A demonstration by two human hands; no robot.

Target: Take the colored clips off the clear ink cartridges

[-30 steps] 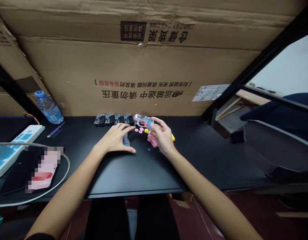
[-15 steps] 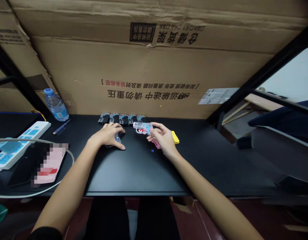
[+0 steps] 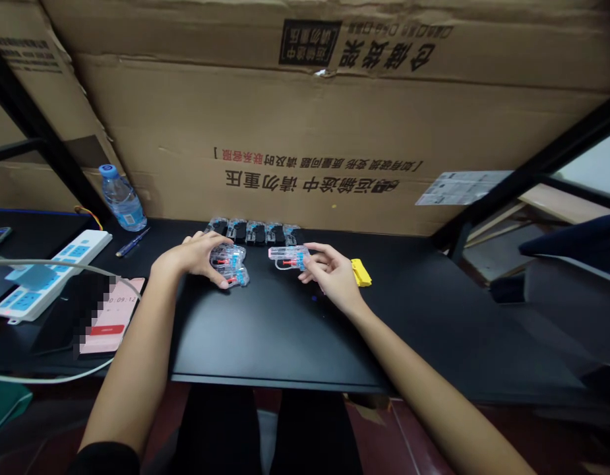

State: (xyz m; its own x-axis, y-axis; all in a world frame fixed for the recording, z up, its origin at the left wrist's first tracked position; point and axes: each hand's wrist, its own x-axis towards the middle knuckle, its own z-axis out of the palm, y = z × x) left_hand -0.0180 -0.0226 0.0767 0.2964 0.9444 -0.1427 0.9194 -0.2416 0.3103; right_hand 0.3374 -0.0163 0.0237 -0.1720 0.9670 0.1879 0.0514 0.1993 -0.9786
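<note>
Loosely curled, the left hand (image 3: 190,256) half closes over a clear plastic toy pistol shell (image 3: 229,266). Just rightward, a pink-tinted transparent toy pistol (image 3: 289,257) lies crosswise, muzzle left, its rear touching the barely gripping fingertips (image 3: 312,262) of the right hand (image 3: 335,277).

- L hand (image 3: 193,258): palm down, fingers curled, kinda cupped
- R hand (image 3: 332,277): fingers loosely spread, pointing fwd-left
- L forearm (image 3: 131,349) + R forearm (image 3: 423,376): bare, angled inward, hands well apart
</note>
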